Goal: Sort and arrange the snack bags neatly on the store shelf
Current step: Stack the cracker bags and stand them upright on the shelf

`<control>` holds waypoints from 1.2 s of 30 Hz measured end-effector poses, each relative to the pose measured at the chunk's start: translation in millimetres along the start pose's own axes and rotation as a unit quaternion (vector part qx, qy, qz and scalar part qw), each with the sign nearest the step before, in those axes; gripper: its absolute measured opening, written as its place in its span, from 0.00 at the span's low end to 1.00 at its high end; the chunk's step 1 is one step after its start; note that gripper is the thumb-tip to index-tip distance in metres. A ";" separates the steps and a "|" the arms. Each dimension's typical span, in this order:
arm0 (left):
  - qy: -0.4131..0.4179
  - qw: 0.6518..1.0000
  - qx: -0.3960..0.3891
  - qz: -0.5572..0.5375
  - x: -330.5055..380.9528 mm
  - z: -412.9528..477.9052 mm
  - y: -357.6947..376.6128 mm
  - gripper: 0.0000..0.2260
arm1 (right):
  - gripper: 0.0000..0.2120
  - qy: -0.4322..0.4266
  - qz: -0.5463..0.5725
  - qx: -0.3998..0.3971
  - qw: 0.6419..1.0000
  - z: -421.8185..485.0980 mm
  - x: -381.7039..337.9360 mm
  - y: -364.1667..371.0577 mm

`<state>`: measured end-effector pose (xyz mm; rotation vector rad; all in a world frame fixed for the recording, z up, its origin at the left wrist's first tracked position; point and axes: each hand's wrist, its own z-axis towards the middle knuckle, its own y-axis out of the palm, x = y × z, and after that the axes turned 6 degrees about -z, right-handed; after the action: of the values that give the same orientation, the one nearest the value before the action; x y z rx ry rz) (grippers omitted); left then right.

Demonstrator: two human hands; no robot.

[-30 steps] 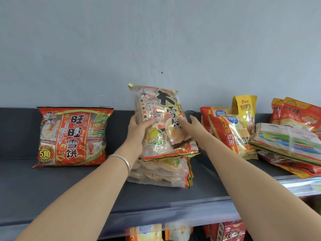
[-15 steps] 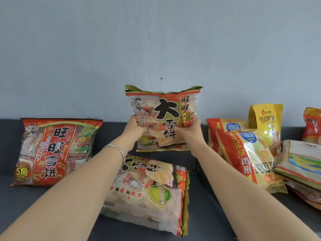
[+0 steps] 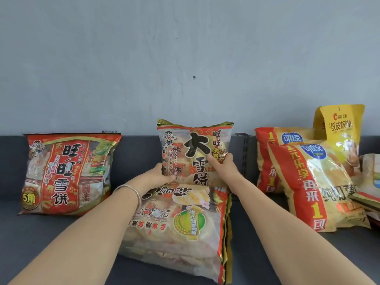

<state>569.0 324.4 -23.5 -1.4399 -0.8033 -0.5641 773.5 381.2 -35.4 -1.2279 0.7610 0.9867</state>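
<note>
On the grey shelf (image 3: 61, 243), I had lowered the upright bag (image 3: 195, 145) to the rear edge of the flat bag (image 3: 174, 223) — left hand (image 3: 162, 173) and right hand (image 3: 223, 167) gripping its sides — room lay left, toward the red bag (image 3: 70, 173).

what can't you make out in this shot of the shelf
All head view.
Held bag: bottom hidden by left hand, right hand and flat bag.
Rear chip bag: mostly covered by front chip bag.
Right pile: cut off by the frame edge.
</note>
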 end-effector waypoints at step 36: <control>0.055 0.991 -0.018 -0.122 -30.3 -124.3 -24.0 0.38 | 0.29 -0.066 -0.414 -0.134 0.898 -128.0 -46.5 27.7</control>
<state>549.2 195.7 -25.4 -1.3390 -0.8921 -0.8408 734.3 247.9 -30.1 -1.5098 -0.0521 0.4533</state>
